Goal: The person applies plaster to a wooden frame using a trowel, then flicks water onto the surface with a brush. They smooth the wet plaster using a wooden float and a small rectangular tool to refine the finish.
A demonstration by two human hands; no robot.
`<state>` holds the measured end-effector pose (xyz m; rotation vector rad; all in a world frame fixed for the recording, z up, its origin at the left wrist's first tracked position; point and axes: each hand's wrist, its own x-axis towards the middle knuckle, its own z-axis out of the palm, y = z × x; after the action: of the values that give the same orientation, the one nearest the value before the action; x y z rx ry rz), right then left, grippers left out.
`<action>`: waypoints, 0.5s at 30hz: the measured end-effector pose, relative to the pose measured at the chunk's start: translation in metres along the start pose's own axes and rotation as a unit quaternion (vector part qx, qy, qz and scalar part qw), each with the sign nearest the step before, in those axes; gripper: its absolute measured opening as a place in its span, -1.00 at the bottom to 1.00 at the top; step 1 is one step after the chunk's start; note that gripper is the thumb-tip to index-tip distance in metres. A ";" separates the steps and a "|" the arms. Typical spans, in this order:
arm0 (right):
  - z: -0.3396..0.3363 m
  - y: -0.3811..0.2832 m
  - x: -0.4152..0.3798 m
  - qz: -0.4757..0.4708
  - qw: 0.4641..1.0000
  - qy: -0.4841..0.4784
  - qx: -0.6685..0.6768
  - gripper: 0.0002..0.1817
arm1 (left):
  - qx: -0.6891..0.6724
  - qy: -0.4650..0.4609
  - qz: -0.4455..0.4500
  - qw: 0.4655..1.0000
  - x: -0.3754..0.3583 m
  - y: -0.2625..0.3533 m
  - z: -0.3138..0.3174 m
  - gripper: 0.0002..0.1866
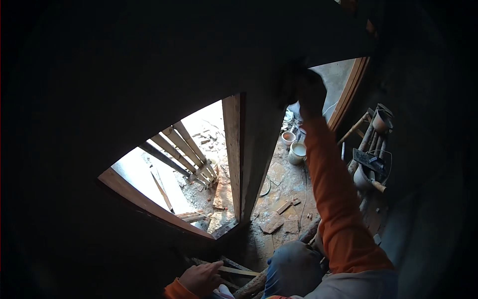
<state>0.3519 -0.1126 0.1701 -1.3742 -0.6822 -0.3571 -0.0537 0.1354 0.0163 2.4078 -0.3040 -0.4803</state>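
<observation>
My right arm in an orange sleeve reaches up to the dark wall surface. At its end my right hand [306, 92] is a dark silhouette against the wall, and its fingers and anything in them are hard to make out. Low in the view, my left hand [201, 279] is beside a thin light strip of wood [238, 271]; its fingers are bent near the strip's end, and whether they grip it is unclear. My knee [295, 266] shows beside the wooden poles [254, 285].
A wooden window frame [232, 149] opens onto bamboo poles [184, 149] and rubble. Beyond the wall edge, a white bucket [297, 154] stands on the littered floor [279, 199]. To the right, another bucket [362, 178] and a dark tray [369, 160] are among poles.
</observation>
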 end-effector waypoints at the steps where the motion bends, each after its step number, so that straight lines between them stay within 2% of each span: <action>1: 0.001 0.005 0.019 -0.012 0.996 0.091 -0.007 -0.77 | 0.009 0.001 0.000 1.000 -0.001 0.001 -0.001 -0.48; 2: 0.008 0.014 0.032 -0.067 0.983 0.170 -0.024 -0.81 | 0.009 -0.001 0.000 1.000 0.001 0.000 -0.003 -0.48; 4: 0.037 -0.007 0.014 -0.006 0.996 0.088 -0.022 -0.82 | 0.010 -0.057 -0.040 0.997 0.007 -0.002 -0.007 -0.48; 5: 0.058 0.016 0.002 -0.098 0.992 0.059 -0.062 -0.82 | 0.011 -0.057 -0.039 0.998 0.011 -0.002 -0.007 -0.48; 6: 0.091 -0.006 -0.028 -0.087 0.985 0.017 -0.148 -0.81 | 0.006 -0.053 -0.028 0.998 0.016 -0.002 -0.006 -0.48; 7: 0.124 -0.029 -0.056 -0.034 0.997 0.031 -0.061 -0.75 | 0.003 -0.053 -0.017 0.998 0.020 -0.002 -0.004 -0.48; 8: 0.132 -0.021 -0.081 -0.203 0.973 -0.005 -0.111 -0.66 | 0.007 -0.059 -0.016 0.998 0.024 -0.004 0.000 -0.48; 9: 0.136 0.005 -0.103 -0.103 0.986 -0.129 0.025 -0.52 | -0.003 -0.043 0.002 0.999 0.025 -0.007 0.006 -0.47; 10: 0.136 -0.003 -0.119 -0.139 0.980 -0.130 0.064 -0.49 | -0.013 -0.024 0.019 0.999 0.024 -0.008 0.008 -0.47; 12: 0.097 -0.004 -0.123 -0.102 0.988 -0.112 -0.031 -0.54 | 0.002 -0.021 0.012 1.000 0.018 0.001 0.003 -0.47; 13: 0.081 -0.016 -0.118 -0.006 0.997 -0.035 0.065 -0.63 | 0.012 -0.016 0.003 1.000 0.013 0.005 0.002 -0.47; 14: 0.039 0.036 -0.106 0.072 0.990 -0.002 0.117 -0.64 | 0.007 -0.016 -0.002 1.000 0.009 0.007 0.001 -0.47; 15: 0.017 0.049 -0.095 0.081 0.991 0.045 0.100 -0.65 | 0.020 -0.002 -0.004 1.000 0.006 0.008 0.001 -0.47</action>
<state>0.3054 -0.1014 0.0734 -1.2054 -0.5134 -0.2129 -0.0494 0.1266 0.0190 2.4475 -0.3083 -0.4858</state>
